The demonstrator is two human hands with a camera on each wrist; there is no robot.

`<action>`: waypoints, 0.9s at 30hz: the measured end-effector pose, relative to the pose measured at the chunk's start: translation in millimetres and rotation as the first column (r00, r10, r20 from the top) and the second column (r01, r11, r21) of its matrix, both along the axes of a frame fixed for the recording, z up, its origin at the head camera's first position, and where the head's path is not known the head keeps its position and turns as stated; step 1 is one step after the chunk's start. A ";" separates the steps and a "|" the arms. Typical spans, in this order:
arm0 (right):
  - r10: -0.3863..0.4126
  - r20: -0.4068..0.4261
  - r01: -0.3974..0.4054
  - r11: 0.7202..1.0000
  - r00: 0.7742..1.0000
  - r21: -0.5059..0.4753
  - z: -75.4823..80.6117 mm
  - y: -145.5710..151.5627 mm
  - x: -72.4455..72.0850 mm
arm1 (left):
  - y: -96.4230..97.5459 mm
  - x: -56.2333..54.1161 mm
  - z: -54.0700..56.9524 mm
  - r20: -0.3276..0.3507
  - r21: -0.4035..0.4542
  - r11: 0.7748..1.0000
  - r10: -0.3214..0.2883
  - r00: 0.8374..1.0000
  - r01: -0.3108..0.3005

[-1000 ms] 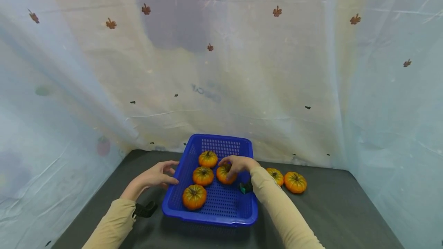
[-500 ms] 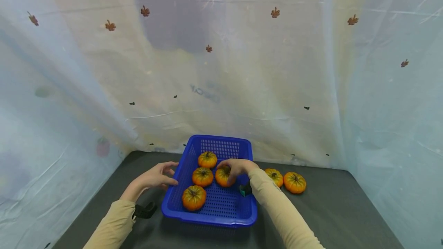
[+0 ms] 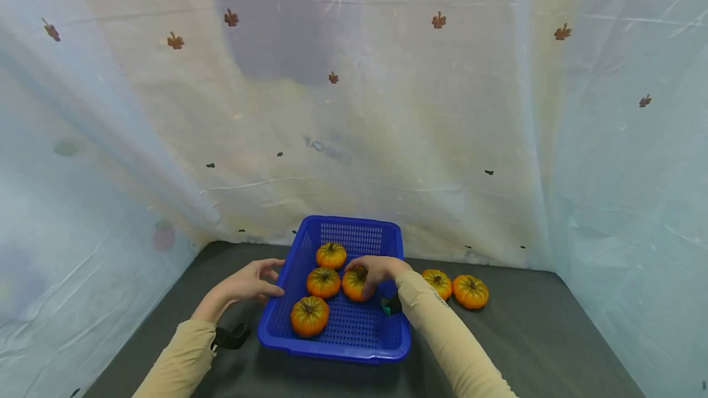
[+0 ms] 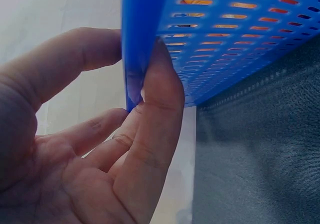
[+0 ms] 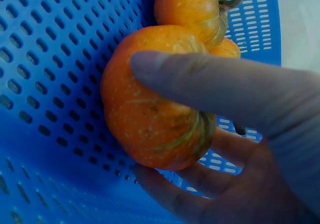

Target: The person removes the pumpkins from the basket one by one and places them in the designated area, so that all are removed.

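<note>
A blue perforated plastic basket (image 3: 332, 350) holds several small orange pumpkins. My left hand (image 3: 251, 281) grips its left rim; in the left wrist view the thumb and fingers pinch the blue rim (image 4: 142, 19) from both sides. Inside the basket, my right hand (image 3: 380, 268) holds a pumpkin (image 3: 352, 285) from above. The right wrist view shows the thumb across that pumpkin (image 5: 155, 116) and the fingers round its far side, low over the basket floor. Left of it sit a back pumpkin (image 3: 331, 256), a middle pumpkin (image 3: 323, 282) and a front pumpkin (image 3: 310, 317).
Two more pumpkins lie on the dark table (image 3: 531, 336) right of the basket: one pumpkin (image 3: 438, 283) partly behind the right sleeve, another pumpkin (image 3: 471, 292) beside it. A pale patterned sheet (image 3: 387, 140) hangs behind the table and along both sides.
The right hand and its pumpkin have shifted slightly left and toward the front, nearer the middle pumpkin. The left hand keeps its place on the rim.
</note>
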State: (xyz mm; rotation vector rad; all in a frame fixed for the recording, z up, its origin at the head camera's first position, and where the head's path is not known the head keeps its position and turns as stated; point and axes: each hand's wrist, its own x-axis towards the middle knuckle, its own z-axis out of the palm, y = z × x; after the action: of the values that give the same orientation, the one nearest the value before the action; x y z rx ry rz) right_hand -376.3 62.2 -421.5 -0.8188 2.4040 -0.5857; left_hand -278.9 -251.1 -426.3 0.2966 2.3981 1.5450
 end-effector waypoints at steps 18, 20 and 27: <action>0.118 -0.076 -0.129 0.981 0.990 -0.146 19.0 8.2 0.5 | -3.4 0.4 -1.0 -0.005 -0.007 1.000 -0.014 1.000 0.014; 0.128 -0.108 -0.145 0.975 0.986 -0.169 23.6 11.3 2.1 | -4.0 0.9 -0.8 -0.006 -0.006 1.000 -0.010 1.000 0.010; 0.130 -0.147 -0.166 0.949 0.981 -0.269 38.5 33.5 8.9 | -2.6 -0.3 0.3 0.001 0.014 1.000 -0.026 1.000 0.026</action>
State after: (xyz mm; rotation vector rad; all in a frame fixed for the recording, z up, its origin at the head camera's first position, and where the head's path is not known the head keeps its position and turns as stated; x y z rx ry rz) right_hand -367.4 95.7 -383.0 -1.1784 2.3771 -0.8490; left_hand -279.2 -253.7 -426.0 0.3280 2.3740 1.5506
